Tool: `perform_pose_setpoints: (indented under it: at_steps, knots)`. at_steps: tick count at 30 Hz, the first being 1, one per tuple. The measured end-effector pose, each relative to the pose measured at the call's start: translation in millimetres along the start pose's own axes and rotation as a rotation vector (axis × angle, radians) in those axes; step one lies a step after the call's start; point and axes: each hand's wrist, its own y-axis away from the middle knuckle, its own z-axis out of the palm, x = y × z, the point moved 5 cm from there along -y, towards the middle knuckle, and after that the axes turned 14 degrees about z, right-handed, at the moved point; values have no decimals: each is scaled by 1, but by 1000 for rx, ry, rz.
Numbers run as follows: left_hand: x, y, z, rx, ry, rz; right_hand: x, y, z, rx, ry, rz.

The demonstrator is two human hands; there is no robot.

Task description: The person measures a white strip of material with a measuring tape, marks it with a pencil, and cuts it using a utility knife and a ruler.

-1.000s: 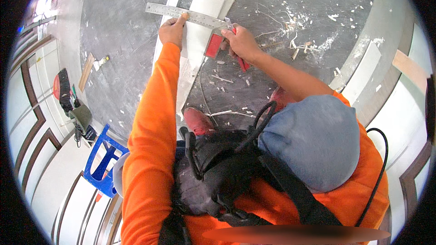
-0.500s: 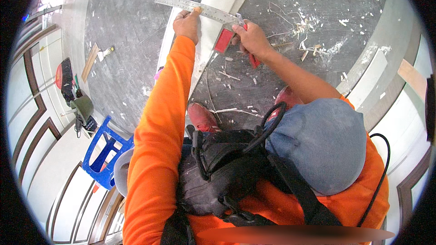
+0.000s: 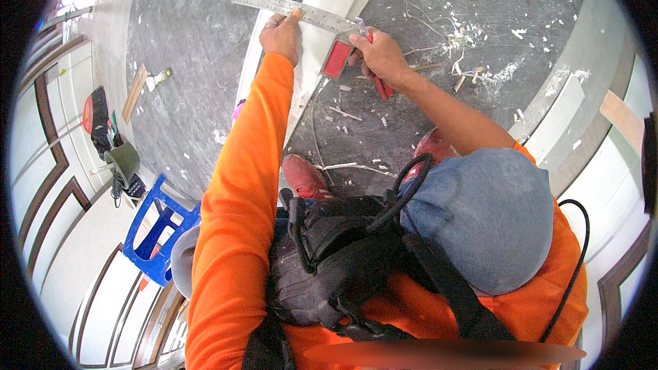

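One metal ruler (image 3: 291,8) with a red block (image 3: 337,59) at its near end lay across one long white board (image 3: 329,7) on the grey floor (image 3: 185,62). The left hand (image 3: 281,34) pressed flat on the ruler, fingertips holding it against the board. The right hand (image 3: 380,55) was closed around one red-handled tool (image 3: 384,89), its tip beside the red block; what kind of tool could not be told. Two red shoes (image 3: 305,177) showed below the arms. One blue stool (image 3: 154,229) stood at the left, well apart. Many wood shavings (image 3: 466,62) littered the floor near the right hand.
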Motion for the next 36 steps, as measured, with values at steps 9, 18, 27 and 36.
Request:
perform_pose_setpoints:
  at_steps: [9,18,27,36]
  knots:
    - [2,0,-2,31,-58,23,-1,0,0,11,-36,3]
    - [17,10,4,12,-130,5,5,-2,-5,18,-58,18]
    - [3,2,3,-7,-52,-8,3,-3,-7,47,18,-8]
    - [3,1,3,-23,-40,-4,0,0,-7,11,3,-13]
